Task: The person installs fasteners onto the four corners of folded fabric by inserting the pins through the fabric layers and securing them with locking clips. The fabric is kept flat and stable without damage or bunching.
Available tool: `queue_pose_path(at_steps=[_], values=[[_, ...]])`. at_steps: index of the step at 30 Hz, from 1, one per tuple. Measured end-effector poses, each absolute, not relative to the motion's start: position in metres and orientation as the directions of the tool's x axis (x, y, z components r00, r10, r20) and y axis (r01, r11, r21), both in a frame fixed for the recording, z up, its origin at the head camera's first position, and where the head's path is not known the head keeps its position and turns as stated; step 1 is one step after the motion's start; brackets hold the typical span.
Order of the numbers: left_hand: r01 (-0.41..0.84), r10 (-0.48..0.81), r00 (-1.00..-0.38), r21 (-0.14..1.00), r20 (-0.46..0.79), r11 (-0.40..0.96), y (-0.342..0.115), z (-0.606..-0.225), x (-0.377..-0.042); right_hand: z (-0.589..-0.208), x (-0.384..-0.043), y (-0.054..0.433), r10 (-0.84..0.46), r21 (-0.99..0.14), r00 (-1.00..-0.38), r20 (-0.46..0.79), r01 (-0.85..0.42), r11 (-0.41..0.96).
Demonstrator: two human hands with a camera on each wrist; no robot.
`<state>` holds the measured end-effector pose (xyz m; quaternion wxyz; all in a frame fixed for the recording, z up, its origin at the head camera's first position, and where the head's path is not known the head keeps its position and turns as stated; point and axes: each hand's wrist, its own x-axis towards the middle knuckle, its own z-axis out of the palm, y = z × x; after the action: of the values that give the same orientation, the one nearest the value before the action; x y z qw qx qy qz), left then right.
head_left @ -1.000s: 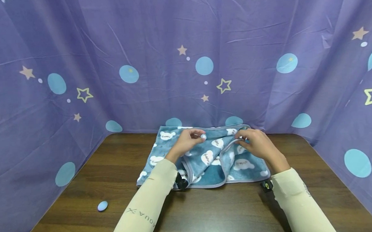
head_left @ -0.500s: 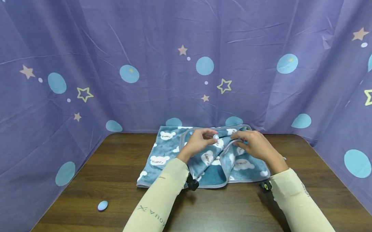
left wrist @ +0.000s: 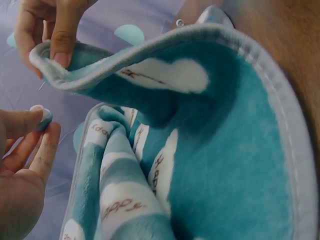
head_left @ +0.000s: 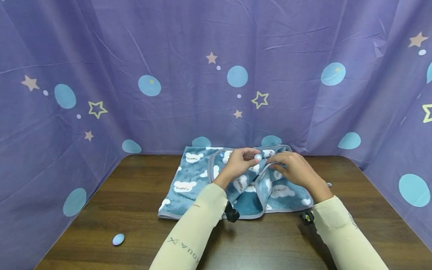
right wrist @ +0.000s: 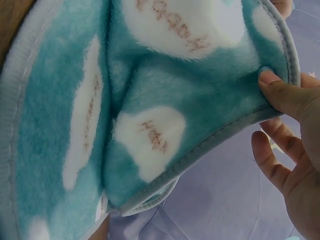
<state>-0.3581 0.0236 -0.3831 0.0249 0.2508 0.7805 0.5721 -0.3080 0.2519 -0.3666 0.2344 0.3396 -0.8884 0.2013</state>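
Observation:
A teal blanket (head_left: 183, 186) with white bear-head patches lies on the table, partly folded over. My right hand (head_left: 292, 166) pinches a raised, grey-bound corner of it between thumb and fingers. From that corner a thin pin (left wrist: 42, 86) pokes out, seen in the left wrist view. Facing it, my left hand (head_left: 238, 164) pinches a small round blue-and-white cap (left wrist: 45, 118) between thumb and fingertips, just apart from the pin. In the right wrist view, the thumb (right wrist: 282, 92) presses the cloth near its edge; whatever sits beneath is hidden.
A light-blue oval piece (head_left: 118, 239) lies on the wooden table (head_left: 107, 202) at the left. Another small pale piece (head_left: 329, 184) shows beyond the right wrist. One blue dot-like piece (head_left: 222, 155) sits on the blanket's upper part. A purple curtain (head_left: 184, 52) encloses the back and sides.
My left hand has moved right with the cap, up close to the right hand's blanket corner. The right hand has shifted slightly left and still grips the corner.

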Motion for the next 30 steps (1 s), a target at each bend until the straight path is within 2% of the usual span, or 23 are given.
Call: queue_pose_path(at_steps=[16,30], values=[[0.330,0.369,-0.892,0.934,0.262,0.134,0.036,-0.387,-0.353,-0.369,-0.309,0.249,-0.529,-0.183,-0.628,0.570,-0.725,0.664],[0.348,0.374,-0.880,0.933,0.292,0.089,0.036,-0.387,-0.351,-0.369,-0.309,0.249,-0.528,-0.193,-0.623,0.577,-0.732,0.653]])
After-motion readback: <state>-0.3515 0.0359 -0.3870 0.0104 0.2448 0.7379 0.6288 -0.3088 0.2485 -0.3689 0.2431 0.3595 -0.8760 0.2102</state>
